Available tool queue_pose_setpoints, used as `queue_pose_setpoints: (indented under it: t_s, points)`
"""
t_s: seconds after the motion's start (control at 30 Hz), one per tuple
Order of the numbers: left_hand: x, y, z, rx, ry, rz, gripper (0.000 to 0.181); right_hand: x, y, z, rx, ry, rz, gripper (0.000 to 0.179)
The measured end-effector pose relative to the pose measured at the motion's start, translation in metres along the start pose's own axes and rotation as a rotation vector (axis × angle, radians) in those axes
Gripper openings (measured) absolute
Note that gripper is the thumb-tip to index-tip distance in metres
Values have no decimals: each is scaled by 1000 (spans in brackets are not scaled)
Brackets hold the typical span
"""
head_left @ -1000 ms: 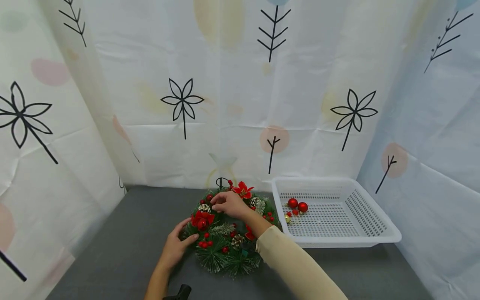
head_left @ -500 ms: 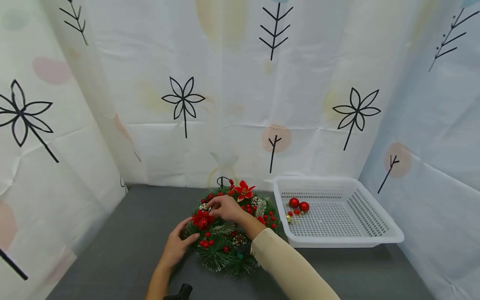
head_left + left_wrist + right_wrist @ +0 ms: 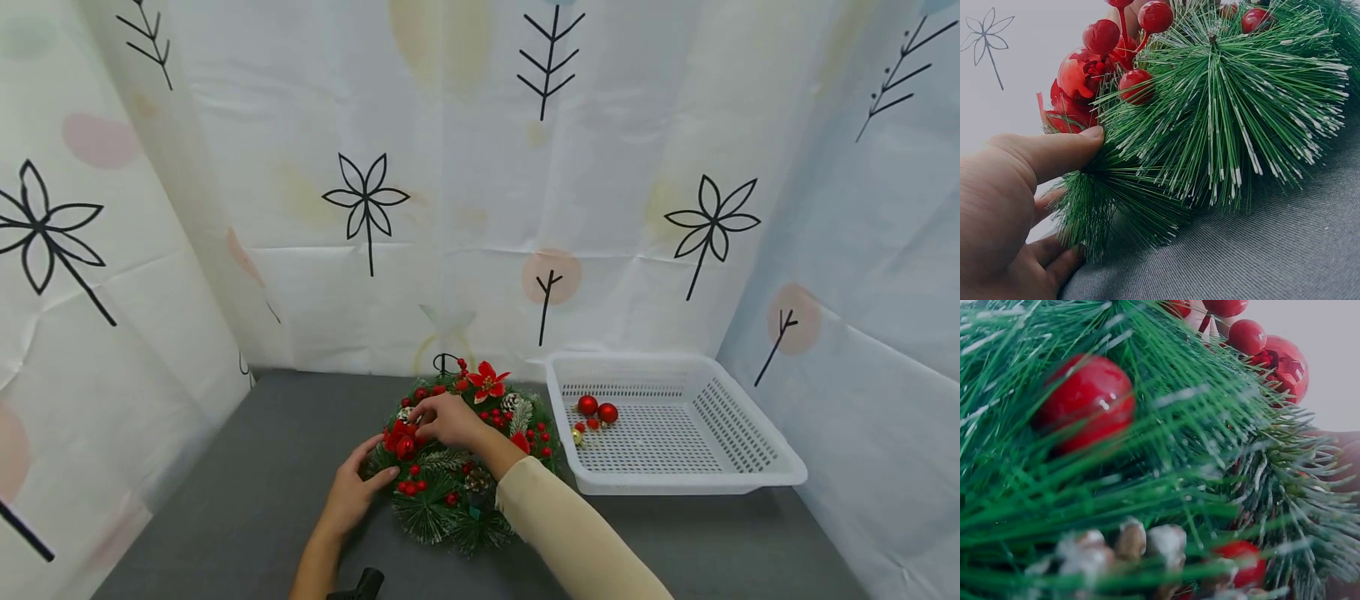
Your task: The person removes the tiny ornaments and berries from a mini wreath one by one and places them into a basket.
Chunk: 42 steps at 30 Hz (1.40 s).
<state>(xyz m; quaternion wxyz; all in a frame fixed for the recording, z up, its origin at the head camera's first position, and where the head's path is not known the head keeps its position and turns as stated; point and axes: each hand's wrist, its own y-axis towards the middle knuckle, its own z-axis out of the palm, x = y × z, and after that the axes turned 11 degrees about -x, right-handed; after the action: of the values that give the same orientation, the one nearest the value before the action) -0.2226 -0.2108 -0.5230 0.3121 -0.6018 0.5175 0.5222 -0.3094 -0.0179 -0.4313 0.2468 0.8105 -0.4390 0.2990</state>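
A green Christmas wreath (image 3: 427, 507) with frosted tips, red berries, pine cones and red flowers lies on the grey table. My left hand (image 3: 351, 493) holds its left edge; in the left wrist view the thumb (image 3: 1063, 153) lies over a pine sprig (image 3: 1110, 212), with fingers on the far side. Bent over the wreath, my right hand (image 3: 450, 421) has its fingertips at a red flower (image 3: 403, 442) and a frosted pine cone (image 3: 405, 414). What those fingertips pinch, if anything, is hidden. Needles and a red berry (image 3: 1094, 403) fill most of the right wrist view.
Right of the wreath stands a white plastic basket (image 3: 690, 481). Inside at its left lie red balls (image 3: 607, 413), smaller red pieces and a gold one (image 3: 577, 437). A black object (image 3: 367, 583) shows at the front edge. Patterned white cloth (image 3: 450, 208) hangs behind.
My right hand has moved slightly left and down, from above the wreath's opening to the red flower and pine cone. The left hand has stayed at the wreath's edge.
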Motion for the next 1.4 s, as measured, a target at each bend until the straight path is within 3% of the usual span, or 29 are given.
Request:
queue_pose_setpoints:
  t_s: [0.67, 1.4]
  points:
    - [1, 0, 0, -2, 14, 15, 65, 0, 1, 4, -17, -13, 32, 12]
    - [1, 0, 0, -4, 2, 14, 64, 4, -11, -19, -1, 19, -43, 15]
